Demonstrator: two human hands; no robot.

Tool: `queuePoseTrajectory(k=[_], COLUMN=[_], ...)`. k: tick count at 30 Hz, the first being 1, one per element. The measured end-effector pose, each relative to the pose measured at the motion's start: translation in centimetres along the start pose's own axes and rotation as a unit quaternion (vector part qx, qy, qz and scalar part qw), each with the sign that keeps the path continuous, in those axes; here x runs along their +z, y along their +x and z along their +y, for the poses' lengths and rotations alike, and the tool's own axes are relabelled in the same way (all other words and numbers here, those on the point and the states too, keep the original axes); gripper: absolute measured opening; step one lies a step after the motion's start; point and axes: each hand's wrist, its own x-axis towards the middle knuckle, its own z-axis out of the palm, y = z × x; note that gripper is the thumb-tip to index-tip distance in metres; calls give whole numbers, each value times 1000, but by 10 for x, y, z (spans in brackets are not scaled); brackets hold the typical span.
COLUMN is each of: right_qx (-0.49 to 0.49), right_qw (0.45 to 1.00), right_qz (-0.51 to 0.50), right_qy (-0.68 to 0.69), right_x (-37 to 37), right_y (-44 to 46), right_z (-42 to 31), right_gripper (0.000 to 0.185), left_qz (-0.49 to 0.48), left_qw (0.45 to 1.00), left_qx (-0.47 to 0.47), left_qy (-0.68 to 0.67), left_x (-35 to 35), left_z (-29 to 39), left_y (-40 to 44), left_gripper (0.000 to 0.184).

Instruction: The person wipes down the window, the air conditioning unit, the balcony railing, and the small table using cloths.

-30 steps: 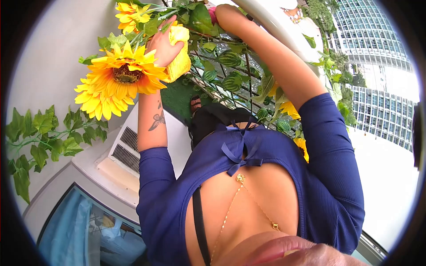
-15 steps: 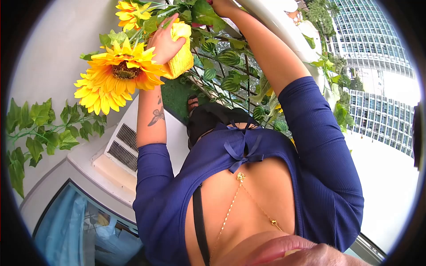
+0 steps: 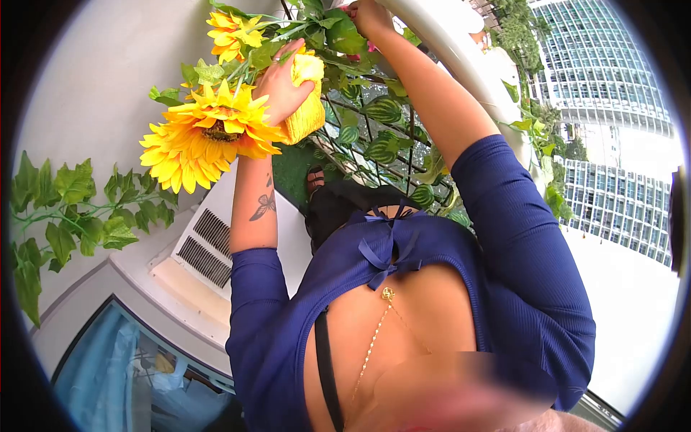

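My left hand [image 3: 282, 90] is closed on a folded yellow cloth [image 3: 306, 111], with the thumb lying across it. Right beside that hand, a large artificial sunflower [image 3: 209, 133] hangs over the wrist. A smaller sunflower [image 3: 234, 37] and green stems are just above the fingers. My right hand [image 3: 371, 20] is up at the top edge, by the white railing. Its fingers are curled around something pink among the leaves [image 3: 342, 32], partly hidden and too small to name.
Leafy vines cover a dark metal lattice [image 3: 392, 137] below the curved white railing [image 3: 461, 54]. An air-conditioner unit [image 3: 205, 241] juts from the left wall, above a window with blue curtains [image 3: 108, 360]. An ivy garland [image 3: 79, 209] hangs on that wall. Tall buildings stand beyond the railing.
In the view, my left hand, the cloth and the sunflowers have shifted slightly right and down. My right hand sits a little lower and further right, still at the leaves.
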Motion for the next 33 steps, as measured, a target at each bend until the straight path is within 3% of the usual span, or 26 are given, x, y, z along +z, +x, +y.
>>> queuePoseTrajectory(k=[1, 2, 4, 6, 8, 9, 10, 13, 16, 18, 19, 20, 22, 23, 24, 25, 26, 27, 29, 32, 33], right_qx=[-240, -237, -551, -534, -352, -397, -258, -253, -336, -349, -277, -272, -252, -5, -1, -83, -163, -161, -234, -279, -241], right_qw=[965, 965, 825, 842, 936, 912, 965, 966, 933, 937, 957, 959, 950, 981, 981, 977, 950, 950, 858, 894, 895], right_qz=[108, 109, 104, 56, 29, 75, 50, 50, 124, 20, 46, 41, 59, -181, -184, -103, -16, -16, -67, 8, -5], right_qy=[-17, -19, 77, 42, -1, -69, -18, -3, 42, -11, 70, 68, -173, -67, -65, -167, -266, -266, -453, -350, -375], right_x=[31, 37, 43, 54, 42, 33, 24, 19, 17, 6, 20, 21, 13, -17, -19, -20, -23, -26, -36, -27, -18], right_y=[50, 70, 101, 128, 93, 75, 52, 46, 47, 44, 38, 34, 17, -8, -27, -42, -51, -56, -60, -44, -29], right_z=[47, 63, 85, 105, 75, 60, 51, 53, 49, 47, 46, 51, 54, 31, 40, 51, 56, 58, 52, 49, 40], right_gripper=[27, 27, 28, 33, 35, 17, 18, 18, 17, 38, 38, 38, 39, 34, 34, 22, 21, 21, 21, 10, 15], left_qz=[-7, -9, -36, -46, -45, -49, -48, -39, -48, -52, -41, -45, -39, -42, -47, -51, -52, -54, -57, -53, -41], left_qw=[1000, 1000, 998, 998, 997, 995, 996, 998, 997, 996, 998, 997, 997, 997, 996, 996, 997, 997, 996, 996, 998], left_qx=[-4, -3, -51, -44, -61, -81, -74, -51, -58, -72, -55, -60, -63, -68, -70, -66, -59, -58, -69, -67, -53], left_qy=[-11, -14, 12, 12, 11, 13, -6, -1, -7, -4, -10, -14, 5, 10, 11, 12, 13, 12, 11, 10, 18], left_x=[-1, -1, -1, 0, -2, -2, -4, -5, -4, -7, -6, -4, -4, -3, -4, -7, -9, -9, -10, -6, -3], left_z=[1, 4, 9, 9, 9, 8, 9, 5, 6, 10, 9, 8, 6, 1, 2, 5, 6, 7, 8, 4, 1], left_y=[2, 2, 4, 1, 5, 4, 3, 2, 0, 2, 2, 3, 4, 5, 3, 4, 6, 5, 5, 4, 4], left_gripper=[70, 70, 70, 70, 70, 69, 69, 70, 69, 69, 68, 68, 69, 69, 69, 69, 69, 69, 69, 69, 69])
